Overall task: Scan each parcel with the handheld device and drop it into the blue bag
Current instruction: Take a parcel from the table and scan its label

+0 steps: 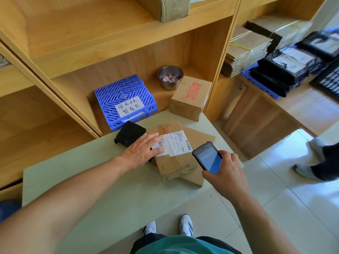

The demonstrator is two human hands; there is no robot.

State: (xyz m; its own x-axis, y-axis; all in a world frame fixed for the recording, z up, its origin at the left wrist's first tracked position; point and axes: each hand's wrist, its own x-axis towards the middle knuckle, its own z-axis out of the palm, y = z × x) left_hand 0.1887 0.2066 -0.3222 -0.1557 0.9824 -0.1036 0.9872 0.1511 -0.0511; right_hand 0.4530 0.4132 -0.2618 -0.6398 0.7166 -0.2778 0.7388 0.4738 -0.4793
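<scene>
A taped cardboard parcel (174, 162) with a white barcode label lies on the pale green table (113, 195), on top of a flatter cardboard parcel (200, 136). My left hand (145, 151) rests flat on the label's left end, fingers spread. My right hand (227, 173) holds a black handheld scanner (208, 157) with a lit screen just right of the label, close above the parcel. A black soft parcel (129, 133) lies to the left of the box, behind my left hand. Only a blue patch (8, 209) at the far left edge could be the bag.
A "MAKEUP" carton (191, 97), a steel cup (170, 77) and a blue plastic crate panel (124, 97) with a handwritten note sit at the wooden shelf behind the table. Black bagged parcels (282, 70) and flat cartons (247, 50) lie right. Another person's feet (311, 162) stand at right.
</scene>
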